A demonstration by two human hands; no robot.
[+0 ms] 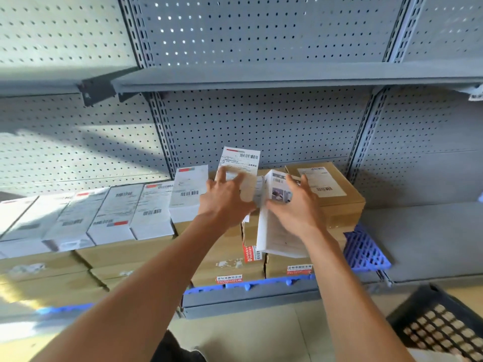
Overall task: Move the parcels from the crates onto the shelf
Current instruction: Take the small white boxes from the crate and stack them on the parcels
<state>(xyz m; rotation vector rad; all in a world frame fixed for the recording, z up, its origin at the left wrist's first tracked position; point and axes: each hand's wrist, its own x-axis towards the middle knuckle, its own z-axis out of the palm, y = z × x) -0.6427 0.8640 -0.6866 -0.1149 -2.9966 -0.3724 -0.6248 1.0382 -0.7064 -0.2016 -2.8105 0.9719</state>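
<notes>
On the grey metal shelf [431, 231] a row of white labelled parcels [109, 218] lay on brown cardboard boxes [130, 254], and the step in hand appeared to be the seating of two more at the right end of that row. The left hand [224, 199] was spread wide, fingers straight, pressed against an upright white parcel with a barcode label [241, 163]. The right hand [298, 207] lay with relaxed, extended fingers on a tilted white parcel with a printed picture [274, 223], which leaned between the upright one and a brown cardboard box bearing a white label [337, 194].

For the step to be done well, the tilted parcel would probably need to be laid flat with its label up, as in the row to the left, while the upright one was steadied so that it could not topple. A blue plastic lattice pallet [366, 252] lay under the boxes, and a dark lattice crate [439, 325] stood near, at the lower right.
</notes>
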